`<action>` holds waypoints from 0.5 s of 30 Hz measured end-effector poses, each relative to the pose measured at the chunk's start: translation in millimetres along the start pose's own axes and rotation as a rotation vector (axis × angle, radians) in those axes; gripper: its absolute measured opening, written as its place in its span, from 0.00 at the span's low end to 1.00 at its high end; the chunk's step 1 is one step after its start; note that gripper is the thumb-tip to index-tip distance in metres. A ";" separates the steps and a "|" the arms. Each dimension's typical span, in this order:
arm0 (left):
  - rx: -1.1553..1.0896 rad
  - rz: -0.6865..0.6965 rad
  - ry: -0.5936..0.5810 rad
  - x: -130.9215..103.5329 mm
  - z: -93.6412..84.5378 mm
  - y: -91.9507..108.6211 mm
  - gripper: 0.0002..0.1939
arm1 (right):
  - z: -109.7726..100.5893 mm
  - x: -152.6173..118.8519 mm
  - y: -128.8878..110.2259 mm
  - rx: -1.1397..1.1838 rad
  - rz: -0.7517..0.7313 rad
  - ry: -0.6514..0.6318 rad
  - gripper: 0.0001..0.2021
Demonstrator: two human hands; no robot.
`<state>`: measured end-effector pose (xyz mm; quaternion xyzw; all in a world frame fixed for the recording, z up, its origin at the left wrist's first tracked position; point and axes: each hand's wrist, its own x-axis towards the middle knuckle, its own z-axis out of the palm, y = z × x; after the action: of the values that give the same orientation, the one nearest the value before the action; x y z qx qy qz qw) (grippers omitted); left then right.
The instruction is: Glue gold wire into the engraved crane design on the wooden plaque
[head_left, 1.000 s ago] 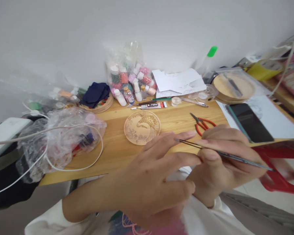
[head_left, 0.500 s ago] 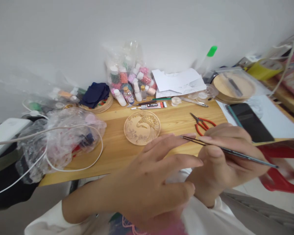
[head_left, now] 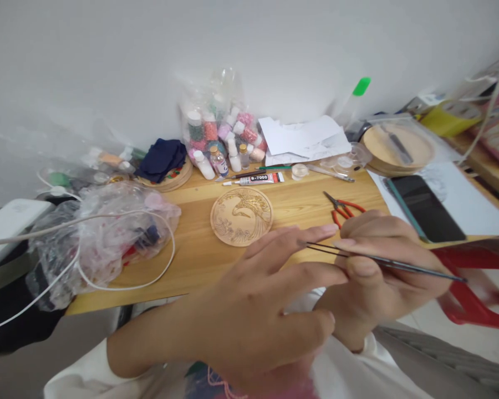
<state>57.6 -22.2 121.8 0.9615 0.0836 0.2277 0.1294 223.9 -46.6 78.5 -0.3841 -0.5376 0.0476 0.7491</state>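
My left hand point(head_left: 266, 293) is held palm down near the table's front edge, fingers spread, with nothing in it. My right hand point(head_left: 386, 271) pinches dark tweezers point(head_left: 407, 266) between thumb and fingers. Their slightly parted tips reach the left hand's fingers; whether anything is between them is too small to tell. Beyond the left fingertips lies a round wooden disc point(head_left: 242, 216) with a gold bird and wave pattern. Orange-handled pliers point(head_left: 344, 208) rest on the table behind the right hand.
A B-7000 glue tube point(head_left: 258, 179), small bottles point(head_left: 218, 162) and a bag of bead jars point(head_left: 216, 124) stand behind the disc. A phone point(head_left: 426, 208) lies on paper at right. Crumpled plastic point(head_left: 108, 233) and a white cable point(head_left: 172, 249) occupy the left.
The tweezers' tips have shifted slightly left and down, from near a fingertip to farther back along the left hand's fingers. The right hand has moved a little with them.
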 end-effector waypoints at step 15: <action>0.004 0.000 -0.009 1.0 0.7 -3.1 0.11 | 1.7 -1.1 -2.2 -0.094 0.039 0.040 0.05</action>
<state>58.5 -19.2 120.7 0.9627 0.0836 0.2231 0.1280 221.3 -47.8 79.2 -0.4300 -0.5166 0.0294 0.7398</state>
